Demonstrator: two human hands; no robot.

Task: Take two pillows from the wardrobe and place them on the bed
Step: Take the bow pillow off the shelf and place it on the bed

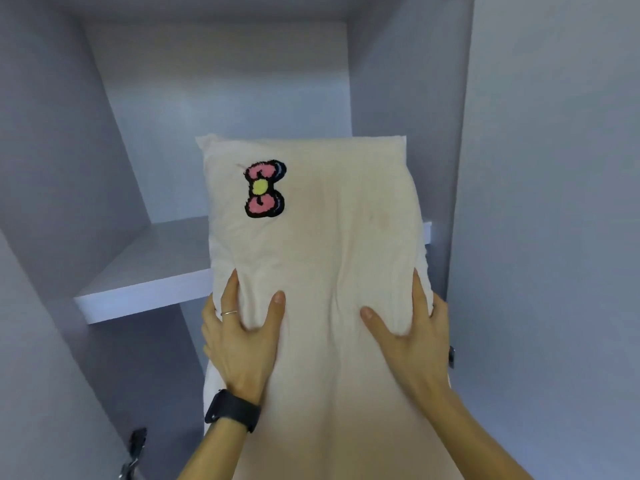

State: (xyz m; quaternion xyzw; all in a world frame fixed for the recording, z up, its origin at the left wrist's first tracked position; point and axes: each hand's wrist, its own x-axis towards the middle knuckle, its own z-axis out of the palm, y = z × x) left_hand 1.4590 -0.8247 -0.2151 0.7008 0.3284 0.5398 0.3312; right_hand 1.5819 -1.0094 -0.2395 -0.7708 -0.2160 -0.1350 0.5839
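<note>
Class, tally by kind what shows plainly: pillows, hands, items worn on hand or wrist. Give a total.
Cream fabric pillow with pink bow patch: 1
Left hand and right hand gripping it: 2
Black wristwatch: 1
Thin silver ring: 1
Total: 5

The right half of the wardrobe (381,81) opening is filled by the pillow (322,237), which is held at both sides by the left grip (242,344) and the right grip (412,337). Open room is seen above the shelf (145,271) to the pillow's left, bounded by the left wall (52,150) and the back wall (225,98), and above the pillow up to the compartment's top. On the right, only a narrow gap is seen between the pillow's edge and the side wall, and the right grip is flanked closely by a hinge (451,356). Below the shelf, open space is seen left of the pillow, where a lower hinge (136,441) projects at the left.
</note>
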